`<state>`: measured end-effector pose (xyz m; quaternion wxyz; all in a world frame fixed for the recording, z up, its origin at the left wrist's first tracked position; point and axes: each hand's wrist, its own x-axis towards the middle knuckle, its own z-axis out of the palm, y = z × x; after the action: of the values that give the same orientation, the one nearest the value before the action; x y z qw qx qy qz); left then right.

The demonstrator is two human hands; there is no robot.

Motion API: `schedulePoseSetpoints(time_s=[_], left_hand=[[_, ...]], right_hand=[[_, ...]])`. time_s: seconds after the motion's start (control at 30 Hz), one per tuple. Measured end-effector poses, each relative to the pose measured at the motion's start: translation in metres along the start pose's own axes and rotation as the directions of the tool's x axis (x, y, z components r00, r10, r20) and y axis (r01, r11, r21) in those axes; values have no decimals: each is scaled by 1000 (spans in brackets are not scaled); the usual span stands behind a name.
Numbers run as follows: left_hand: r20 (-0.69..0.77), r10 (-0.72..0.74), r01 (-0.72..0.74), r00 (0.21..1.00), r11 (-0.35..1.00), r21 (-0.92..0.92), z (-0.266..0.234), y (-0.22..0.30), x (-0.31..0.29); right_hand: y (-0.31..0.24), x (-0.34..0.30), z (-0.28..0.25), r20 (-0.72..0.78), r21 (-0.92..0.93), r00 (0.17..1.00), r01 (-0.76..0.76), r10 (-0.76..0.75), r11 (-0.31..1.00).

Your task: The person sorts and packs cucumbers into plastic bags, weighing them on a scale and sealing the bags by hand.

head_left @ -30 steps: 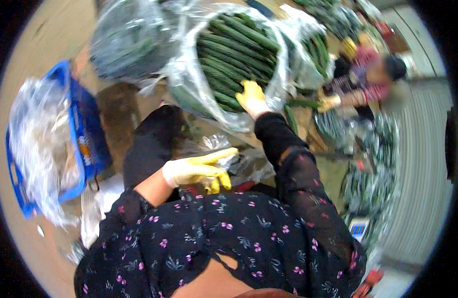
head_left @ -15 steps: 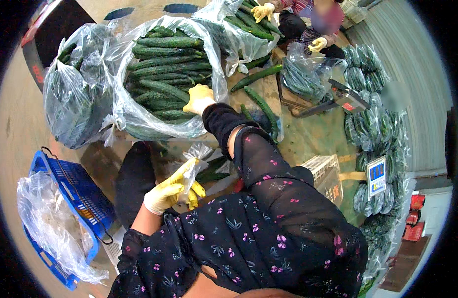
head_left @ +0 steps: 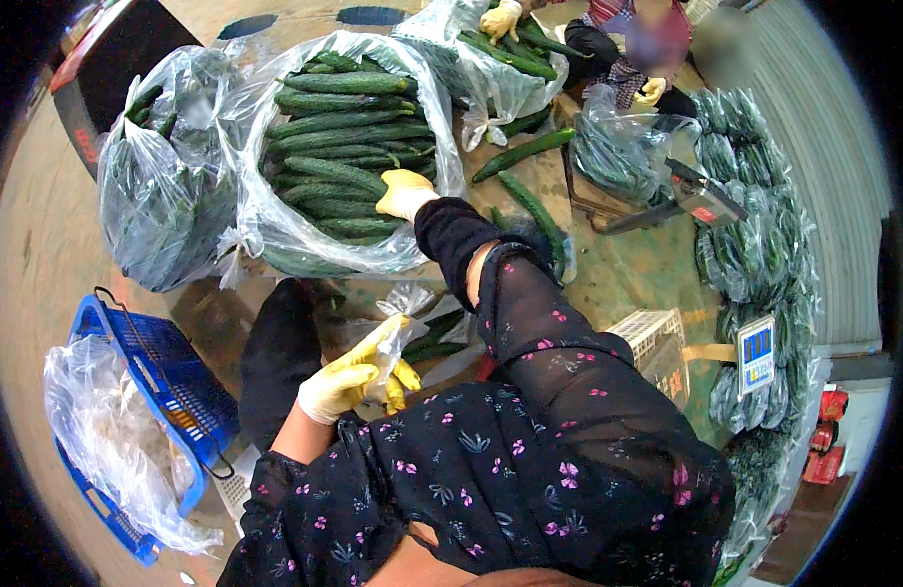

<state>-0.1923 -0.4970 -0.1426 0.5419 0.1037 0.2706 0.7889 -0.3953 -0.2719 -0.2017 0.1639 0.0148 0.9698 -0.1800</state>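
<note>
A large clear plastic bag (head_left: 449,147), its mouth spread wide, holds many dark green cucumbers (head_left: 344,105) laid in rows. My right hand (head_left: 405,194), in a pale yellow glove, reaches in over its near right side. Its fingers are closed on the right end of a cucumber (head_left: 332,173) that lies on top. Close to my body, my left hand (head_left: 348,380), also gloved, pinches the edge of a small clear plastic bag (head_left: 404,338). More cucumbers (head_left: 439,338) show beside and partly under that bag; whether they are inside it I cannot tell.
A tied bag of cucumbers (head_left: 167,205) stands left of the large one. At lower left is a blue basket (head_left: 192,391) holding clear plastic. Loose cucumbers (head_left: 525,155) lie to the right, near a scale display (head_left: 755,357) and stacked bagged cucumbers (head_left: 755,245). A co-worker's gloved hand (head_left: 500,20) is at another bag.
The whole view has shifted slightly. Both my hands keep nearly the same places and grips. The co-worker's hand at the far bag has moved left over the cucumbers.
</note>
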Motion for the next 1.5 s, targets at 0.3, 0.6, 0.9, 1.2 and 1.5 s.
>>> schedulePoseSetpoints(time_s=[0.3, 0.6, 0.9, 1.2, 1.5], left_hand=[[-51, -2, 4, 999, 999, 54, 3, 1, -1], [2, 13, -13, 1000, 1000, 3, -5, 0, 4], [25, 50, -48, 998, 996, -72, -3, 0, 7], [-5, 143, -143, 990, 984, -103, -8, -5, 0], [-50, 203, -206, 978, 975, -76, -4, -7, -5]], right_hand=[[-21, -3, -6, 103, -65, 995, 10, -4, 998], [-56, -38, -76, -48, -53, 991, 121, -123, 991], [26, -146, -121, 85, 921, 970, 10, -226, 390], [33, -217, -73, -77, 996, 930, 53, -360, -77], [28, -207, -52, -184, 941, 921, 65, -343, -331]])
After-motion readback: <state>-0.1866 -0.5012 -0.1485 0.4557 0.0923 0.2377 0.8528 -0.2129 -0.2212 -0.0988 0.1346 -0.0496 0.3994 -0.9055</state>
